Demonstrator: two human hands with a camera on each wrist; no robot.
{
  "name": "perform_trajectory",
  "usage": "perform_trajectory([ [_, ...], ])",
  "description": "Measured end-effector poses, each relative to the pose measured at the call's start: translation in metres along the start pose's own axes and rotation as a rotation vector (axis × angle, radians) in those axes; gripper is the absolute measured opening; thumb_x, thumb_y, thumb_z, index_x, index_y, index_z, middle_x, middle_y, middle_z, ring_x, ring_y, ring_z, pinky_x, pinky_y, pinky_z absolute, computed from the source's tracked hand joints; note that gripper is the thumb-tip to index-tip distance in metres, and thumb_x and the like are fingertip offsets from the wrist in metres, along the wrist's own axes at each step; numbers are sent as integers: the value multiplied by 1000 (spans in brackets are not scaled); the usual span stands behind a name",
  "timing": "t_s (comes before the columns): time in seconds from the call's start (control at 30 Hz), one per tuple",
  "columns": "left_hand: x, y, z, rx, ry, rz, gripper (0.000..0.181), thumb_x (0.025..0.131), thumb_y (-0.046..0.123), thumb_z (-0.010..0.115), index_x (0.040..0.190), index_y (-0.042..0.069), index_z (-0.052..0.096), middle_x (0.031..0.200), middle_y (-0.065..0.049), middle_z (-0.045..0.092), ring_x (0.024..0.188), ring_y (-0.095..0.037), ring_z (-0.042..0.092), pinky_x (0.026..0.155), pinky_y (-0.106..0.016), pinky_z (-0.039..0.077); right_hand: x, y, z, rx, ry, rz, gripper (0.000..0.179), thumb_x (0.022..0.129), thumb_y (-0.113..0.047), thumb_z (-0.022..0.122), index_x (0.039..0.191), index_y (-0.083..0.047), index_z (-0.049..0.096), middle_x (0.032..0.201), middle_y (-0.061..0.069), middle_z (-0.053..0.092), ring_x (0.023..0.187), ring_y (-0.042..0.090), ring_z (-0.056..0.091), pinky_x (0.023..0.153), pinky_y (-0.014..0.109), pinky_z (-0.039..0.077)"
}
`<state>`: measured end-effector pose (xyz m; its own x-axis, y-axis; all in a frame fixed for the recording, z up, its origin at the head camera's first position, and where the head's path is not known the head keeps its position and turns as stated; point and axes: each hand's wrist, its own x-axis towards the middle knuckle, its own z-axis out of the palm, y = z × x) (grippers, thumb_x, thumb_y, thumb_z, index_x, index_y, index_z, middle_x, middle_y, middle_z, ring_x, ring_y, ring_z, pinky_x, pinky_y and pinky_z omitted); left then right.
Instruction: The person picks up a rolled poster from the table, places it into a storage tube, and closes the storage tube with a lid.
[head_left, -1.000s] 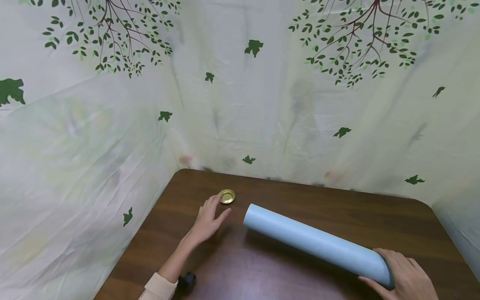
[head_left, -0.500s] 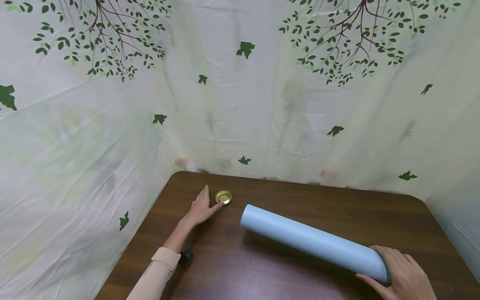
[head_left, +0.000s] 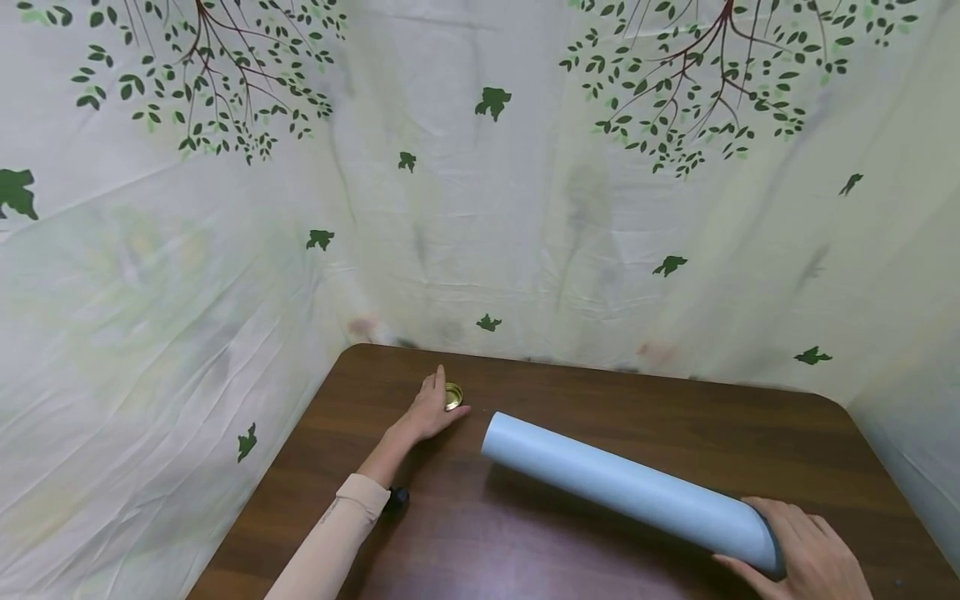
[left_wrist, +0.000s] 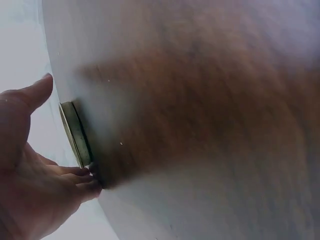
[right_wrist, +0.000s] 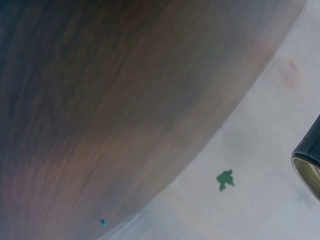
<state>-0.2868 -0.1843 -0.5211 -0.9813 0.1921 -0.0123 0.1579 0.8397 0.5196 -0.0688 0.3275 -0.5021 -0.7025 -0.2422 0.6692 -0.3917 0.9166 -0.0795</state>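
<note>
In the head view, my left hand (head_left: pixel 430 414) reaches over the far left of the table, thumb and fingers spread around a shallow round gold lid (head_left: pixel 453 397). The left wrist view shows the fingertips right at one edge of the lid (left_wrist: pixel 76 135), with the thumb apart from it. At the lower right, my right hand (head_left: pixel 812 552) grips the near end of a long light blue tube (head_left: pixel 630 487), thumb on one side and fingers over the other. The tube slants up to the left. A hollow, pale-rimmed tube end (right_wrist: pixel 306 170) shows at the right wrist view's edge.
A brown wooden table (head_left: pixel 420 542) with rounded far corners lies below both hands. Pale cloth (head_left: pixel 540 208) printed with leaves and branches hangs behind it and along its sides. A small black device (head_left: pixel 397 500) sits at the left wrist.
My left hand shifted left and forward past the lid, then back right, so it now partly covers the lid. The right hand and the tube have stayed nearly still.
</note>
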Motion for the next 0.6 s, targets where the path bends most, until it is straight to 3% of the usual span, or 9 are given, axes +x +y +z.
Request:
perform_trajectory([
  [0.17,2,0,4,7,-25,-21,101,99,34,71,159,-15,7,163,-40,20,155,-51,20,123,-59,30,-1,-2,1,-1,2,-12,89,51,-68,92,112,-6,71,94,1,73,78,21,66,71,34,45],
  [0.37,0,0,6,43,-27,-20,94,100,34,69,162,-8,11,164,-39,19,156,-51,19,119,-64,34,0,-2,2,-1,9,-15,90,50,-69,91,111,-7,71,94,1,73,78,20,65,71,33,45],
  [0.6,0,5,6,100,-44,-18,68,105,32,61,160,3,34,166,-35,20,157,-48,19,109,-70,41,-1,-4,2,-1,22,12,92,47,-72,91,109,-7,71,91,0,72,76,20,63,71,30,42],
])
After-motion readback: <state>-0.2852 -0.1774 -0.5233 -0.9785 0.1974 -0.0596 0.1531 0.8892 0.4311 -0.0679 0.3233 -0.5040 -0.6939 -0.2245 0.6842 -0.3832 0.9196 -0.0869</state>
